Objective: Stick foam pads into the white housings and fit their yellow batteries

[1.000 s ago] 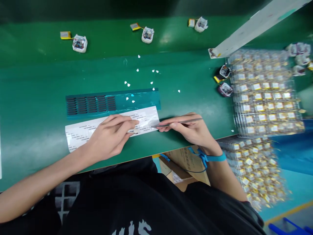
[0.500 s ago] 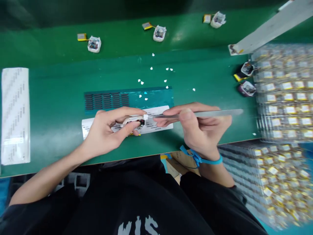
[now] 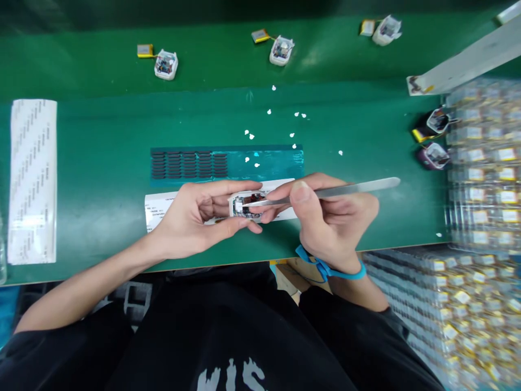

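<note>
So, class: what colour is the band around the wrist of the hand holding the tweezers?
Bright blue. The wrist strap sits on the right hand, clearest in the head view.

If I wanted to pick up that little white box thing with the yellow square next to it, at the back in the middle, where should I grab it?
Take the small white casing by its two opposite outer walls, coming down from above. It sits open side up with tiny parts showing inside, so fingers should probably stay off the middle. A thin wire seems to join it to the yellow pack, so lift both together.
</note>
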The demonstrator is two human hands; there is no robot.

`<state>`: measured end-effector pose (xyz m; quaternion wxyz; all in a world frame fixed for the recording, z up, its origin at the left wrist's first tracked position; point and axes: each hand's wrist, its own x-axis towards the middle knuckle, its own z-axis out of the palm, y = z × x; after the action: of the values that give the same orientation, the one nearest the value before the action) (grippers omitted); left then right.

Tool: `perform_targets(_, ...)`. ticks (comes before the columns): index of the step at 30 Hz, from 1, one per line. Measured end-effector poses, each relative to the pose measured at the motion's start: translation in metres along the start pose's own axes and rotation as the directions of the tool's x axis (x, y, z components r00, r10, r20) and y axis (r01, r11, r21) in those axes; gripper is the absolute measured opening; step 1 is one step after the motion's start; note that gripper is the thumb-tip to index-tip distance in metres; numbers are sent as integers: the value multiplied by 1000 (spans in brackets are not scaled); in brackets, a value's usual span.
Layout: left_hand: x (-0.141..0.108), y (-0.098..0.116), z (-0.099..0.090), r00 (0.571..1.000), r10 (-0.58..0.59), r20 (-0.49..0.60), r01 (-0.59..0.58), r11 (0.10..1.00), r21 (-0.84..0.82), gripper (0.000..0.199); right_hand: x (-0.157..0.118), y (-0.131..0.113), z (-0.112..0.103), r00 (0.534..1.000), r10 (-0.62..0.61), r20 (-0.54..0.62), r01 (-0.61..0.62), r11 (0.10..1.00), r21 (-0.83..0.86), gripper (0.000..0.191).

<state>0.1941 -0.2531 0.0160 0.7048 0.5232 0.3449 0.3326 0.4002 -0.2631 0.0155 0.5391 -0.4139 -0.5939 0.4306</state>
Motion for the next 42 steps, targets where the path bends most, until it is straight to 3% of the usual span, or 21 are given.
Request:
perform_targets(7,-3,-3,0,1000,-6,-19,8,993,116,46,-4,0,3,998,12,-61,-16,998,-65,22)
perform_targets(16,-4,1,-2,999,8,-49,3,973,230,42,-4,-2,2,999,6,-44,-13,988,-154,24)
perform_targets(28,0,2,3,998,-9,-59,18,988,153,32,-3,3,-2,998,8,67,-1,994,-111,20)
perform_targets(33,2,2,1,998,-42,-55,52,979,199,30,-4,0,-10,998,5,60,1,995,-99,20)
perform_targets(36,1,14,-8,990,47,-132,-2,947,322,27,7,-10,-21,993,-115,-8,113,983,-145,20)
perform_targets(37,0,20,-12,977,108,-184,-32,926,376,26,14,-12,-24,989,-143,24,145,971,-188,20)
perform_targets(40,-3,37,-29,885,334,-326,-128,845,519,20,42,-5,-26,960,-131,249,205,931,-302,14)
perform_targets(42,-2,41,-40,850,410,-331,-147,788,598,15,60,11,-23,933,-94,347,209,926,-314,20)
